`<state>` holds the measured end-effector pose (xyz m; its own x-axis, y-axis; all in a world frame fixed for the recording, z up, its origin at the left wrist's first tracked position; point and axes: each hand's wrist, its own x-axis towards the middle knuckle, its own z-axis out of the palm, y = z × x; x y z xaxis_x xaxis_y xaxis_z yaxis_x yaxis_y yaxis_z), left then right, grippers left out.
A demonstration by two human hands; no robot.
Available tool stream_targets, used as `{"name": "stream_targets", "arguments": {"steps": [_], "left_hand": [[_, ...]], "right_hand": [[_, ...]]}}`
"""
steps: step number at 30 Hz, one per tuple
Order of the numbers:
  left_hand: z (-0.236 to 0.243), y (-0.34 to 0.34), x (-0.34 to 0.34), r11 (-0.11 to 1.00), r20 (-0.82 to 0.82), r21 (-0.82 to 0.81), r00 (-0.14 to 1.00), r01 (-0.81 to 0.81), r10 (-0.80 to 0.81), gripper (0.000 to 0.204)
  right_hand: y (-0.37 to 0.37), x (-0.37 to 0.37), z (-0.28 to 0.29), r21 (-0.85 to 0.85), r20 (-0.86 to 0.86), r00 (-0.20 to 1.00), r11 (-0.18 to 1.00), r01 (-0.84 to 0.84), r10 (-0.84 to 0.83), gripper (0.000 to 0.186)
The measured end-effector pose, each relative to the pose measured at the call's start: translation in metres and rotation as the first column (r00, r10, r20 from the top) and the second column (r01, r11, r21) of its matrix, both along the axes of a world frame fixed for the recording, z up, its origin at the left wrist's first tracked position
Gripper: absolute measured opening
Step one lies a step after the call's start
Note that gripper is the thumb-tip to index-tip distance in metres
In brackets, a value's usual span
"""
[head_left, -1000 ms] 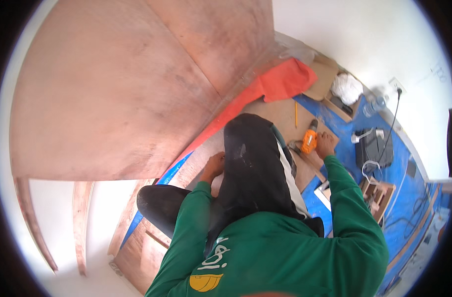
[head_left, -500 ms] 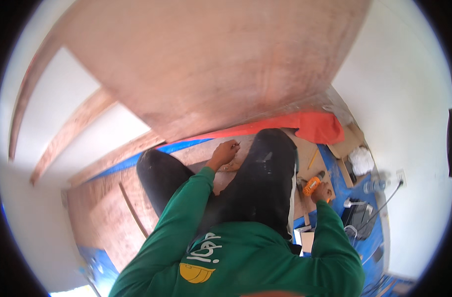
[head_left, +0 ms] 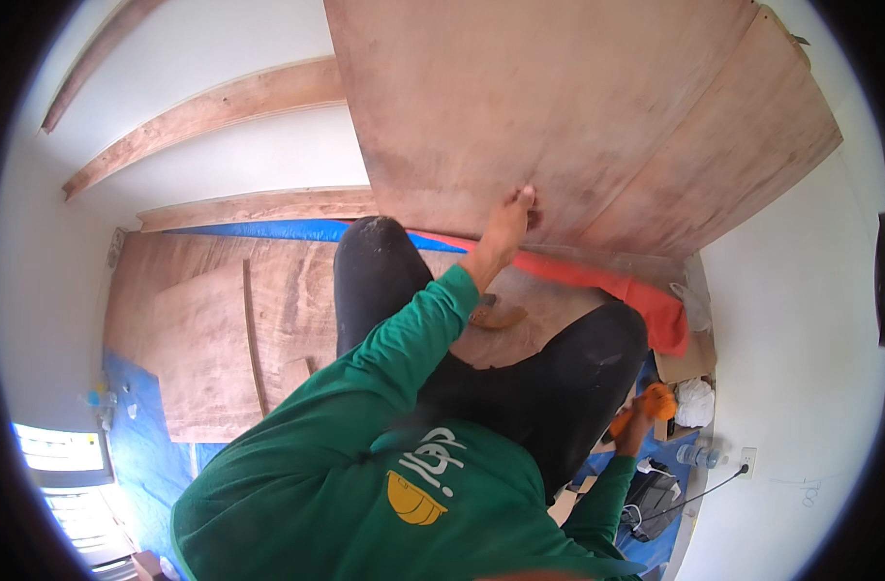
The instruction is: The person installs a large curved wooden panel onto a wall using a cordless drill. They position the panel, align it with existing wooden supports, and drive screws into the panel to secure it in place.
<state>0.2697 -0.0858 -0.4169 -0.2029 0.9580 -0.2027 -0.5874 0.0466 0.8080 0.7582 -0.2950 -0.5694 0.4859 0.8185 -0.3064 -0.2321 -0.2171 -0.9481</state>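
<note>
My left hand (head_left: 515, 208) is raised in front of the upright plywood panel (head_left: 588, 97), fingers pinched near its lower part; whatever they may hold is too small to make out. On the right, beside my bent knee, my right hand (head_left: 635, 426) grips an orange drill (head_left: 657, 401), slightly blurred and partly hidden by that hand. A brown curved object (head_left: 496, 313) lies between my legs on the plywood floor sheet. A red cloth (head_left: 656, 320) runs along the foot of the panel.
Wooden strips (head_left: 239, 95) cross the white wall at upper left. A loose board (head_left: 200, 349) and batten lie left of me on blue sheeting (head_left: 137, 397). At right are cardboard, a white bundle (head_left: 694, 404), a bottle, a dark case (head_left: 653, 501) and a plugged-in cable.
My view has swung toward the panel and strips. My left hand has risen from beside my knee to the panel; my right hand has picked the drill up slightly.
</note>
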Motion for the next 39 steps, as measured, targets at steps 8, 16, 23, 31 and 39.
{"name": "stream_targets", "arguments": {"steps": [8,16,23,31,39], "left_hand": [[0.016,0.007,-0.030,0.989,0.161,0.051,0.979,-0.138,0.128,0.015],[-0.066,0.020,-0.005,0.984,0.165,-0.136,0.977,-0.111,0.133,0.015],[-0.084,0.006,-0.035,0.975,0.075,-0.169,0.985,-0.144,0.158,0.023],[-0.093,-0.013,-0.054,0.965,-0.052,-0.214,0.988,-0.153,0.146,0.031],[-0.115,-0.006,-0.039,0.954,-0.118,-0.294,0.993,-0.053,0.019,0.031]], "right_hand": [[0.112,-0.033,0.249,0.611,0.105,0.991,0.792,0.006,-0.088,0.030],[0.207,-0.167,0.334,0.673,0.550,0.826,0.521,-0.525,0.121,0.030],[0.201,-0.275,0.247,0.354,0.368,0.823,0.753,-0.554,0.432,0.031],[0.233,-0.278,0.247,0.533,0.102,0.705,0.560,-0.635,0.702,0.019],[0.232,-0.235,0.263,0.664,-0.133,0.694,0.583,-0.468,0.708,0.041]]}}
